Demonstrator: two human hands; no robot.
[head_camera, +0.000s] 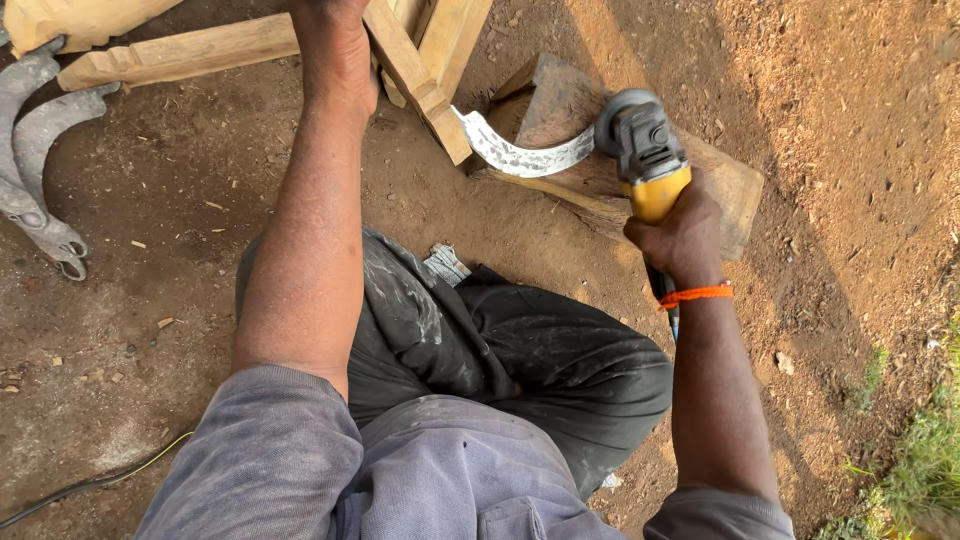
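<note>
Grinder (645, 150) in right hand (683, 238), nose pointing away, up-frame.

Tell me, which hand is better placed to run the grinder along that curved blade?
The right hand, most likely. It already grips the yellow angle grinder, whose disc sits at the curved metal blade. The left hand is up on the wooden frame and seems to steady it.

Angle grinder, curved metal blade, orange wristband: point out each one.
angle grinder (650, 160), head view, on its grey and yellow body just above the right hand.
curved metal blade (520, 155), head view, on the middle of its shiny flat face.
orange wristband (697, 294), head view, on the band across the right wrist.
</note>
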